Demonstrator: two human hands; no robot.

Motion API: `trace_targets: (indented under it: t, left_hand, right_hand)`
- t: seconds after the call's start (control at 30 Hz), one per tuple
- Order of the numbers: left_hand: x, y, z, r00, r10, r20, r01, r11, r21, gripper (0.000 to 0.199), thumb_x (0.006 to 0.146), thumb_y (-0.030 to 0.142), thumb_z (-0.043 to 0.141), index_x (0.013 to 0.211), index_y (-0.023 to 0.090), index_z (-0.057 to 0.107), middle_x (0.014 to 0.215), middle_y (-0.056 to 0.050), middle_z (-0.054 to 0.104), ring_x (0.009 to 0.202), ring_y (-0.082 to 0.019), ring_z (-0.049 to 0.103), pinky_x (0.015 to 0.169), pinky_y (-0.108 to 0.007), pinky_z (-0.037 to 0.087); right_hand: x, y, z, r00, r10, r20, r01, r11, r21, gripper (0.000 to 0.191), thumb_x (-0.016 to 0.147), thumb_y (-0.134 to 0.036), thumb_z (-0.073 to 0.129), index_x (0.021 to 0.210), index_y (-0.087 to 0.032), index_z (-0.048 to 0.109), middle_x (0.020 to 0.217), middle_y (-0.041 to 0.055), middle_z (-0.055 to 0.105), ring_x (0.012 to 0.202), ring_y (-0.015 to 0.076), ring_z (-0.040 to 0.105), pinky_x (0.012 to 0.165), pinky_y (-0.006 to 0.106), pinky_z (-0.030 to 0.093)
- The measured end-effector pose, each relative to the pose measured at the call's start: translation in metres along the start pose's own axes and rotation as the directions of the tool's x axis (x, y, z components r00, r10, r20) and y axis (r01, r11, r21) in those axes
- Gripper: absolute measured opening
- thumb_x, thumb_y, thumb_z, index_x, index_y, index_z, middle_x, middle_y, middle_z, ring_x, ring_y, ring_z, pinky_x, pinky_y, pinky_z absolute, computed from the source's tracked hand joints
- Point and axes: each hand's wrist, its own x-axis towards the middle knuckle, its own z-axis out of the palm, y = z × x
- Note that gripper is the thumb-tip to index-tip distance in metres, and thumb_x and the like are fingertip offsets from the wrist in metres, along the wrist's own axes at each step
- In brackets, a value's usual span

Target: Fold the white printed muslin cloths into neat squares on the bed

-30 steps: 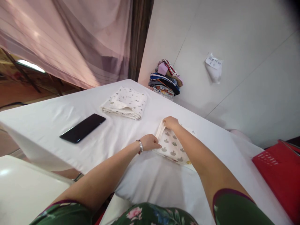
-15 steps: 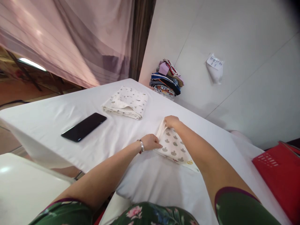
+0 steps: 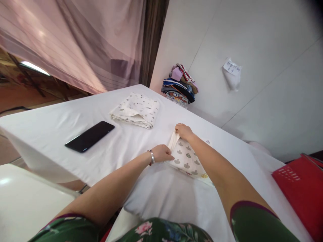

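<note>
A black phone (image 3: 90,136) lies well left of the mushroom-print cloth (image 3: 187,159) on the worktop (image 3: 133,143), a folded bundle (image 3: 140,109) beyond its left edge. Fingers closed, your left hand (image 3: 162,153) pinches its near-left corner, your right hand (image 3: 184,131) its far-left corner.

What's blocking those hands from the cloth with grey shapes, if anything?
Nothing visible. The left hand and right hand both hold the edge of the patterned cloth. The right forearm only hides part of it from the camera.

On the table (image 3: 123,144), left to right, I see phone (image 3: 90,136), cloth (image 3: 141,107), second cloth (image 3: 186,158); behind, clothes (image 3: 179,84) stacked, on what is unclear.
</note>
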Motion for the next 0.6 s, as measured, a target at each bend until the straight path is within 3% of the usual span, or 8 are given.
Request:
trace_targets:
  t: [0.13, 0.23, 0.4, 0.5, 0.53, 0.6]
  left_hand:
    - [0.000, -0.001, 0.000, 1.000, -0.001, 0.003, 0.001, 1.000, 0.020, 0.036, 0.065, 0.043, 0.056, 0.045, 0.017, 0.041, 0.043, 0.006, 0.033, 0.048, -0.008, 0.032, 0.048, -0.023, 0.025]
    - [0.000, -0.001, 0.000, 1.000, -0.010, 0.006, 0.010, 0.999, 0.031, 0.035, 0.065, 0.043, 0.057, 0.046, 0.017, 0.042, 0.044, 0.006, 0.035, 0.048, -0.009, 0.033, 0.048, -0.023, 0.025]
    - [0.000, 0.001, -0.001, 1.000, -0.023, 0.004, 0.023, 0.999, 0.023, 0.033, 0.065, 0.042, 0.056, 0.046, 0.018, 0.044, 0.044, 0.005, 0.036, 0.048, -0.009, 0.035, 0.048, -0.023, 0.026]
    - [-0.001, 0.003, -0.002, 0.999, -0.038, 0.011, 0.038, 0.999, 0.009, 0.034, 0.066, 0.041, 0.055, 0.044, 0.018, 0.042, 0.042, 0.005, 0.034, 0.047, -0.009, 0.033, 0.048, -0.024, 0.026]
    - [-0.001, 0.004, -0.002, 0.999, -0.042, 0.013, 0.042, 0.999, 0.002, 0.035, 0.066, 0.040, 0.055, 0.044, 0.018, 0.041, 0.042, 0.005, 0.035, 0.046, -0.009, 0.033, 0.048, -0.024, 0.026]
    - [-0.001, 0.004, -0.001, 0.999, -0.048, 0.009, 0.048, 0.999, -0.012, 0.035, 0.066, 0.041, 0.055, 0.043, 0.017, 0.042, 0.042, 0.005, 0.036, 0.046, -0.009, 0.033, 0.048, -0.024, 0.025]
  right_hand:
    - [0.005, 0.003, 0.014, 0.983, 0.162, -0.084, -0.149, 0.978, 0.143, 0.035, 0.081, -0.025, 0.052, 0.115, -0.022, 0.057, 0.122, 0.0062, 0.055, 0.108, 0.0200, 0.052, 0.088, 0.030, 0.040]
    - [0.009, 0.004, 0.021, 0.950, 0.289, -0.115, -0.252, 0.932, 0.260, 0.038, 0.082, -0.036, 0.052, 0.115, -0.019, 0.057, 0.114, 0.0080, 0.061, 0.097, 0.0189, 0.058, 0.083, 0.029, 0.043]
    - [-0.003, 0.005, 0.023, 0.896, 0.386, -0.219, -0.261, 0.858, 0.442, 0.049, 0.091, -0.044, 0.024, 0.115, -0.017, 0.056, 0.108, 0.0061, 0.064, 0.092, 0.0160, 0.060, 0.081, 0.028, 0.044]
    - [-0.019, 0.003, 0.026, 0.842, 0.443, -0.307, -0.225, 0.807, 0.546, 0.045, 0.090, -0.042, 0.027, 0.113, -0.016, 0.056, 0.116, 0.0082, 0.059, 0.104, 0.0180, 0.055, 0.090, 0.030, 0.040]
    - [-0.024, 0.001, 0.029, 0.854, 0.413, -0.316, -0.208, 0.829, 0.520, 0.042, 0.089, -0.039, 0.031, 0.114, -0.016, 0.055, 0.120, 0.0089, 0.057, 0.109, 0.0185, 0.051, 0.094, 0.031, 0.037]
    - [-0.031, -0.005, 0.034, 0.920, 0.284, -0.270, -0.175, 0.914, 0.366, 0.037, 0.088, -0.034, 0.035, 0.117, -0.018, 0.052, 0.126, 0.0095, 0.052, 0.118, 0.0196, 0.044, 0.100, 0.035, 0.030]
